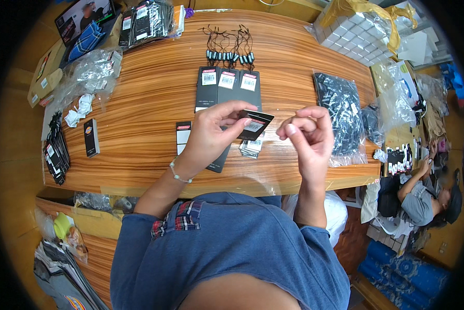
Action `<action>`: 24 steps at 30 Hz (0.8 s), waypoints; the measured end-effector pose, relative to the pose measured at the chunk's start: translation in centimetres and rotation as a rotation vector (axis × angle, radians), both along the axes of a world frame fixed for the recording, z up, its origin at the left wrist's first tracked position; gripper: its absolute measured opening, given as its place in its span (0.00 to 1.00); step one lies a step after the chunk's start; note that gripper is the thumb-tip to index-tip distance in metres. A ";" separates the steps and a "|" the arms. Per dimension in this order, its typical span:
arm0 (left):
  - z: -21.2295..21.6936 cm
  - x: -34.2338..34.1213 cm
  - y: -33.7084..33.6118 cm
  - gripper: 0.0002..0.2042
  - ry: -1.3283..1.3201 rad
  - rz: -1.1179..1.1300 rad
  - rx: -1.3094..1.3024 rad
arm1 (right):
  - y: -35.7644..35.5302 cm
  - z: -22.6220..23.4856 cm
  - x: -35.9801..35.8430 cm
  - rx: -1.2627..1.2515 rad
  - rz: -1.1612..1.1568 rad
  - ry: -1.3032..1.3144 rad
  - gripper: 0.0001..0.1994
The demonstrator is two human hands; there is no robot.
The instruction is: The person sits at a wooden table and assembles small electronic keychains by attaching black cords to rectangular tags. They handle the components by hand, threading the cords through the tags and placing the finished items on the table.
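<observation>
My left hand (219,126) pinches a black hang tag (256,125) with a pale sticker on its face, tilted above the table. To its right, my right hand (310,134) is raised with curled fingers and the thumb close to them; anything between them is too small to make out. Below the hang tag lies a small stack of white labels (251,149). Beyond my hands, dark tags (228,98) with white barcode stickers lie side by side. Another dark tag (183,135) lies partly hidden under my left forearm. Black hang strings (229,56) are lined up behind them.
A clear bag of black pieces (339,113) lies at right. At left are a tag bundle (56,155), a small black box (91,137) and crumpled paper (80,110). Stacked packages (147,23) and a screen (82,18) stand far left. Another person (423,199) sits at right.
</observation>
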State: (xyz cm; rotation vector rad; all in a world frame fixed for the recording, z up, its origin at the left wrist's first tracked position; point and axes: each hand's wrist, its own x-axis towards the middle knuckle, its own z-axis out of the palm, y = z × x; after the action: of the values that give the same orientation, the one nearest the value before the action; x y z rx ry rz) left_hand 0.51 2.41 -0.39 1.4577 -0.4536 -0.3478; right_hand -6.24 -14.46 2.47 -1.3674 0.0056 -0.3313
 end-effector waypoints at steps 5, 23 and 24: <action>0.6 -0.2 -0.3 0.11 -0.019 0.073 -0.035 | 1.1 -1.4 0.5 -0.395 -0.058 -0.036 0.05; 0.6 -0.3 -0.8 0.09 -0.041 0.053 -0.050 | 2.1 -2.5 1.7 -0.442 -0.115 -0.070 0.07; 0.6 -0.3 -0.8 0.09 -0.050 0.049 -0.049 | 2.0 -2.4 1.7 -0.375 -0.089 -0.047 0.08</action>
State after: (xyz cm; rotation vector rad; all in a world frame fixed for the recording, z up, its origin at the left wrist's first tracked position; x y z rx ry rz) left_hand 0.18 1.61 0.22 1.4300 -0.4627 -0.2608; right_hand -4.50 -12.44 0.04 -1.7333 -0.0362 -0.4555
